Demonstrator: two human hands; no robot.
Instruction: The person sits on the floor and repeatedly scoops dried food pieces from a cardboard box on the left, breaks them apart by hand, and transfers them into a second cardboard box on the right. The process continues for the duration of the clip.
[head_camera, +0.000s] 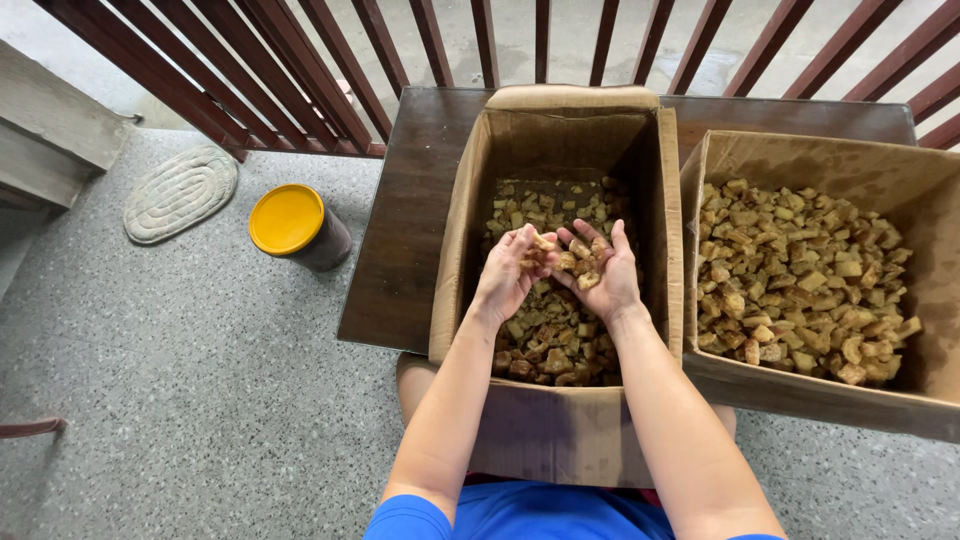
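Head view: both hands sift a scoop of brown chunks over the middle carton.

Left hand (508, 272) is half-curled, fingers cupped around a few dried chunks (585, 268) at about 12 o'clock from the wrist; right hand (603, 270) lies palm-up and spread flat, carrying a small heap of the same pieces. The two hands touch above the open cardboard box (455, 250), partly filled with chunks. A second box (800, 395) at 3 o'clock holds a fuller layer. A yellow-lidded tub (298, 228) stands on the floor at 9 o'clock. Judging by the pose, pieces are being picked over; the next move calls for a careful pinch of single chunks.
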